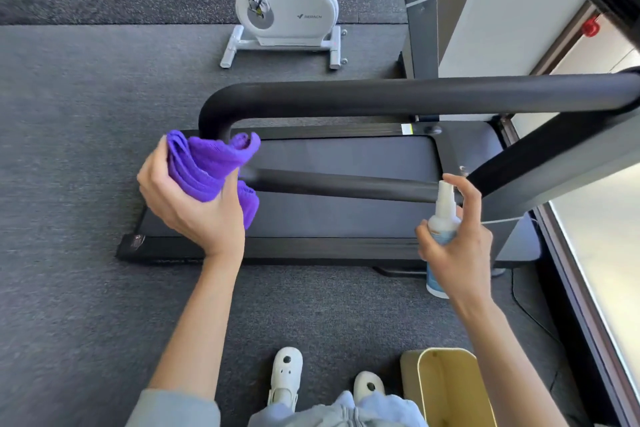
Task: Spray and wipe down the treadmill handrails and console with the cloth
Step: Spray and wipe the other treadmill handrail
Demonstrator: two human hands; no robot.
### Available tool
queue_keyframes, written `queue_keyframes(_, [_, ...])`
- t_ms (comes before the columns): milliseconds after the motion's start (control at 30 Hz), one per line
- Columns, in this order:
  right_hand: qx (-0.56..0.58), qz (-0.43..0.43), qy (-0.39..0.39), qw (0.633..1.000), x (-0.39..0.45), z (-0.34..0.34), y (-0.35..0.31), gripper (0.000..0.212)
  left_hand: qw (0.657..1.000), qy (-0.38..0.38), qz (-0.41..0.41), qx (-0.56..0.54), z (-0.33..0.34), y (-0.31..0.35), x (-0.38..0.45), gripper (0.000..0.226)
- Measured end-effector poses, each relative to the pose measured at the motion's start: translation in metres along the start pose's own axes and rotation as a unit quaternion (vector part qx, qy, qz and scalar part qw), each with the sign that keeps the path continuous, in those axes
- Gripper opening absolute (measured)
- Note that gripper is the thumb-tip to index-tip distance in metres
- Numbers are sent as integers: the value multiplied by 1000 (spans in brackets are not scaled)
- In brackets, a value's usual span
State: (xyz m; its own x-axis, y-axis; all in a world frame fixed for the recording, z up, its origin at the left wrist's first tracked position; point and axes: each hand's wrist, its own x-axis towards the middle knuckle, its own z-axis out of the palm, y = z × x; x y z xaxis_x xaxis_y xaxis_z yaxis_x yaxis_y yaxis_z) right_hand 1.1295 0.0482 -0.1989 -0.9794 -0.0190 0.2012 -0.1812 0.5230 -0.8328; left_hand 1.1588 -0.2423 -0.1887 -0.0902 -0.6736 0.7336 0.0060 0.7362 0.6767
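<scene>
My left hand (188,201) grips a bunched purple cloth (211,166) at the left end of the near black handrail (339,185), where the rail bends. My right hand (457,243) holds a white spray bottle (441,222) upright, one finger raised over its nozzle, just in front of the right part of that rail. The far, thicker handrail (398,95) runs across above it. The treadmill belt (346,184) lies below both rails. The console is out of view to the right.
A white exercise bike (287,10) stands beyond the treadmill on grey carpet. A yellow bin (446,388) sits by my feet at the bottom right. A window edge (595,270) runs along the right side. A second treadmill's frame (426,10) rises at the upper right.
</scene>
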Motion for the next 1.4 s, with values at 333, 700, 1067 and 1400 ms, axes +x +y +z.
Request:
queue_keyframes(333, [5, -6, -19, 1000, 8, 13, -2, 69, 989, -59, -91, 100, 44, -16, 6, 87])
queue_keyframes(700, [25, -54, -30, 998, 11, 33, -27, 71, 975, -200, -51, 86, 0, -35, 25, 83])
queue_keyframes(1067, [6, -30, -14, 999, -3, 42, -29, 70, 943, -312, -108, -33, 14, -59, 39, 65])
queue_keyframes(1400, [2, -34, 23, 999, -9, 27, -29, 69, 926, -358, -69, 93, -27, -27, -32, 67])
